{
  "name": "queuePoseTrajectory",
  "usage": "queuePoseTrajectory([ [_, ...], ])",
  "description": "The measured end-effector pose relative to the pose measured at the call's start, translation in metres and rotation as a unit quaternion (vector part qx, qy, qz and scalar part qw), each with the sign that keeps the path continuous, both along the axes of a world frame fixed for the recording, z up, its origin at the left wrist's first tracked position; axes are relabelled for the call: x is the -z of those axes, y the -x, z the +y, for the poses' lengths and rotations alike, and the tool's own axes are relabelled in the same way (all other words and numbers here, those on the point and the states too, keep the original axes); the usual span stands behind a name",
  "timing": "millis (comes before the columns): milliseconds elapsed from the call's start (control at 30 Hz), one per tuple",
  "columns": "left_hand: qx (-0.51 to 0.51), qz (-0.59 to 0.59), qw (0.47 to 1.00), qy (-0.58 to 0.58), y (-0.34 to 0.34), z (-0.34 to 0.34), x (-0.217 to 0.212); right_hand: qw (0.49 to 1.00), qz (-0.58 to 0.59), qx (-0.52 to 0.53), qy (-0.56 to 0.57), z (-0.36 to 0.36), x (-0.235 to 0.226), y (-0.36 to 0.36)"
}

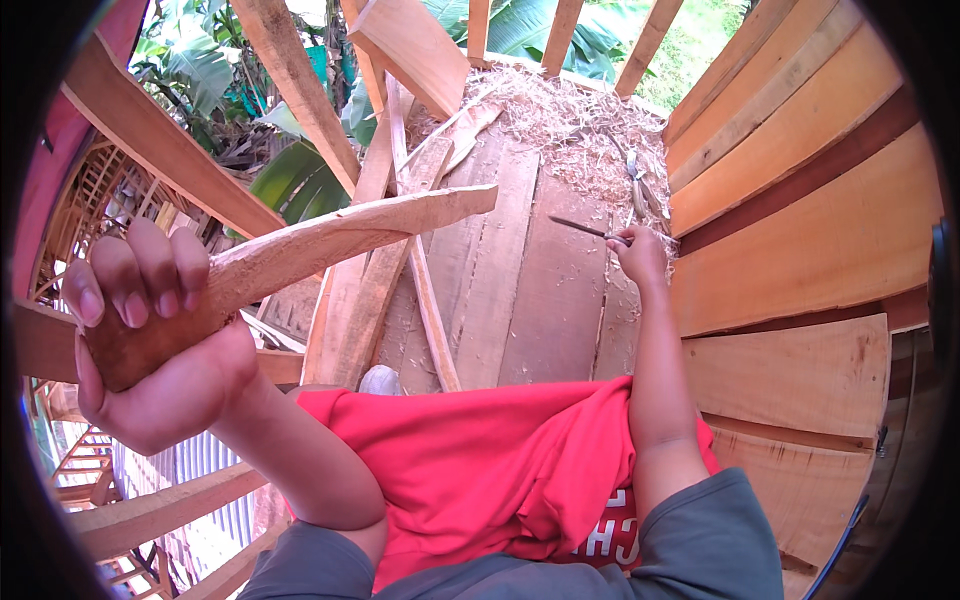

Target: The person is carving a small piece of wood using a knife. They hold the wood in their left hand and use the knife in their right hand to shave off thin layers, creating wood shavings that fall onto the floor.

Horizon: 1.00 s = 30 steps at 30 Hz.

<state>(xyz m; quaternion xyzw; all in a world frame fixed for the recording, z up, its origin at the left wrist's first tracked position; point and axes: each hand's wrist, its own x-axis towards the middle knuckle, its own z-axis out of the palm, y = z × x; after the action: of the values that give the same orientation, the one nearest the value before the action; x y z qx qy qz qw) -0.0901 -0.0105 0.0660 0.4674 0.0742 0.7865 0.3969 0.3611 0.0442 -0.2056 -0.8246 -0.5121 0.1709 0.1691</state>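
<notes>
My left hand [175,375] is closed round the thick end of a long, roughly carved piece of wood [345,228]. This wood is raised at the left and its narrower end points right, over the floor. Away to the right, my right hand [643,256] grips the handle of a knife [577,227]. Its dark, thin blade points left, above the floorboards and apart from the wood. Part of the knife's handle is hidden in my fingers.
A pile of wood shavings [570,108] covers the far part of the plank floor [490,260]. Loose wooden strips and a board [412,52] lean beyond the carved wood. A board wall [800,240] stands at the right. Red cloth [480,430] lies across my lap.
</notes>
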Motion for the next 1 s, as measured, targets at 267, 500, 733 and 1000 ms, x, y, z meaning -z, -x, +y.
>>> queuePoseTrajectory([
  [267, 0.014, -0.008, 1.000, 0.013, 0.001, 0.001, 0.000, 0.906, 0.073, -0.335, 0.249, -0.007, 0.019, 0.027],
  [500, -0.005, 0.005, 1.000, -0.004, 0.008, 0.001, 0.001, 0.990, -0.072, -0.113, -0.037, -0.004, -0.003, 0.033],
  [733, -0.005, 0.008, 1.000, -0.012, 0.009, 0.001, 0.003, 0.929, 0.111, -0.293, 0.197, -0.006, -0.024, 0.012],
  [1000, -0.007, -0.010, 1.000, 0.002, 0.005, 0.000, 0.000, 0.887, 0.149, -0.375, 0.225, -0.005, 0.015, 0.080],
])
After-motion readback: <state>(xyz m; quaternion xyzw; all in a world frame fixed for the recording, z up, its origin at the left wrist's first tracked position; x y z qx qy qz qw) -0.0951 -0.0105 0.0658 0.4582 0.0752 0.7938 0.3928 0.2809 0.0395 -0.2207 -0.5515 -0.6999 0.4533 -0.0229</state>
